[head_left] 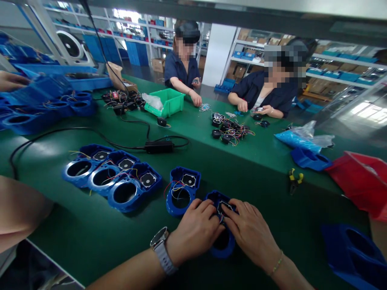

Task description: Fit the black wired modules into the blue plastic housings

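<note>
Head view. Blue plastic housing (222, 249) lies toward the near edge of the green workbench (121, 245), ring end nearest me, prob. for easy access to its recess. L hand (196, 229), fingers bunched, seems to brace it; R hand (254, 233), fingers slightly spread, meets black module (225, 208). Pinch: can't tell. Palms down, forearms converging.

Head cam looks fwd & down across green table (115, 229). L hand (195, 229) & R hand (255, 231) sit close, btm ctr; shelves (146, 26) far off, up top.
</note>
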Demonstrator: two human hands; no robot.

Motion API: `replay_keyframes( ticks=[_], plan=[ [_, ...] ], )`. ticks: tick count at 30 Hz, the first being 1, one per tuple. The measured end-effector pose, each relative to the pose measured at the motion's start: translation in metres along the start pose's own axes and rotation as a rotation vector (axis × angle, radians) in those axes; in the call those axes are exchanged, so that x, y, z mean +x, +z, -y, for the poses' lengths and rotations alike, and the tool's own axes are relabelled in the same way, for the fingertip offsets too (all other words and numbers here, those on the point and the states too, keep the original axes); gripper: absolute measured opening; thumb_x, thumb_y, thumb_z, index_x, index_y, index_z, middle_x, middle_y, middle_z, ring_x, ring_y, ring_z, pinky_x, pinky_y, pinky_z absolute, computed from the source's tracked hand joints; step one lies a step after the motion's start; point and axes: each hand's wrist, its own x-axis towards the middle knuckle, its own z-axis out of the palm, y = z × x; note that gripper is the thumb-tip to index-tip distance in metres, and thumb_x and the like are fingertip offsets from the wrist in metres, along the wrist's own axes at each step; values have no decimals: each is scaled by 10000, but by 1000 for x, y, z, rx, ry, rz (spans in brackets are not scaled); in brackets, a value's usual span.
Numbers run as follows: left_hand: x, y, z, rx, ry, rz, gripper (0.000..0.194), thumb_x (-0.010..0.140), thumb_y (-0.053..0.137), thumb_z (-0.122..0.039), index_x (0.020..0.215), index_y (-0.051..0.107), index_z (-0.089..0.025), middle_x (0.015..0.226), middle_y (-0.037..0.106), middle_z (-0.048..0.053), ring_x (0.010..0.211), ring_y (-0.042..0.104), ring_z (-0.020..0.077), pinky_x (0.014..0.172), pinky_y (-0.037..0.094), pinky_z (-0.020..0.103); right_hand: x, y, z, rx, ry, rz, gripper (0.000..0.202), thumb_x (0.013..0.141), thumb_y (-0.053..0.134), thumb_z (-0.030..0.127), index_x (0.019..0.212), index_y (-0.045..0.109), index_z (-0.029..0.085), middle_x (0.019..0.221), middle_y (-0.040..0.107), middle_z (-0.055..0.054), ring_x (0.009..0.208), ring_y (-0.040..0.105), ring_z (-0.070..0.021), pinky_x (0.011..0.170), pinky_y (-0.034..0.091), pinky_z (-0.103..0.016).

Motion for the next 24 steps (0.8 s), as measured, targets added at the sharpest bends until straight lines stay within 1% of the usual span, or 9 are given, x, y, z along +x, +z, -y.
replay_keyframes(
  ticks=[5, 9, 12, 15, 16, 18, 20, 22, 24],
  plan=[
    [-13, -5, -1, -1, 74, 18, 254, 952, 476, -370, 920, 621, -164, 1137, 633, 60, 1177, 528, 254, 1010, 388, 441, -14, 9, -2, -2, -3, -28, 472, 854, 577, 496, 1219, 590, 197, 1194, 571, -130, 1073, 527, -314, 894, 453, -537],
    [-23, -20, -3, -58, 98, -2, 233, 959, 454, -364, 908, 602, -191, 1176, 632, 25, 1198, 518, 207, 1085, 323, 430, -9, 17, -5, -21, 51, -64, 429, 879, 544, 429, 1236, 579, 195, 1242, 552, -130, 1123, 503, -307, 919, 439, -511],
    [-24, -31, 4, -47, -51, -32, 205, 939, 476, -370, 983, 597, -211, 1231, 605, 33, 1264, 455, 227, 1118, 270, 478, 11, 18, -6, -24, 130, -66, 391, 905, 501, 411, 1203, 603, 180, 1235, 556, -133, 1115, 504, -302, 912, 442, -491],
    [-23, -32, 19, 101, -229, -46, 345, 893, 544, -396, 1176, 552, -199, 1360, 507, 100, 1331, 364, 307, 1108, 232, 585, 35, 20, -1, -20, 173, -85, 416, 892, 518, 432, 1181, 613, 148, 1267, 542, -144, 1175, 463, -316, 979, 396, -504],
    [-24, -31, 23, 138, -243, -31, 381, 882, 559, -383, 1214, 533, -196, 1386, 480, 114, 1340, 350, 319, 1104, 227, 602, 41, 20, 2, -12, 160, -99, 448, 884, 526, 439, 1207, 595, 136, 1315, 511, -150, 1228, 422, -323, 1024, 355, -520],
    [-28, -29, 31, 156, -213, 10, 364, 871, 562, -315, 1214, 531, -199, 1404, 460, 120, 1340, 355, 312, 1105, 247, 588, 48, 22, 9, 18, 70, -107, 533, 877, 534, 431, 1324, 496, 143, 1449, 386, -136, 1338, 301, -319, 1092, 262, -547],
    [-35, -31, 35, 121, -178, 41, 328, 852, 543, -224, 1179, 541, -198, 1398, 465, 112, 1325, 384, 288, 1108, 285, 545, 49, 24, 17, 60, -73, -64, 602, 885, 522, 398, 1431, 347, 212, 1525, 268, -80, 1394, 205, -293, 1107, 220, -574],
    [-43, -36, 36, 63, -153, 46, 350, 822, 519, -166, 1171, 527, -182, 1374, 485, 116, 1312, 402, 271, 1111, 305, 513, 44, 24, 25, 98, -187, 8, 630, 894, 509, 382, 1464, 255, 292, 1538, 237, -42, 1400, 205, -278, 1093, 224, -605],
    [-52, -42, 34, 3, -134, 55, 394, 791, 505, -150, 1185, 499, -160, 1357, 497, 130, 1311, 402, 261, 1118, 301, 500, 36, 24, 35, 115, -231, 42, 618, 901, 497, 394, 1461, 247, 322, 1530, 254, -45, 1380, 262, -285, 1067, 239, -640]
  ],
)
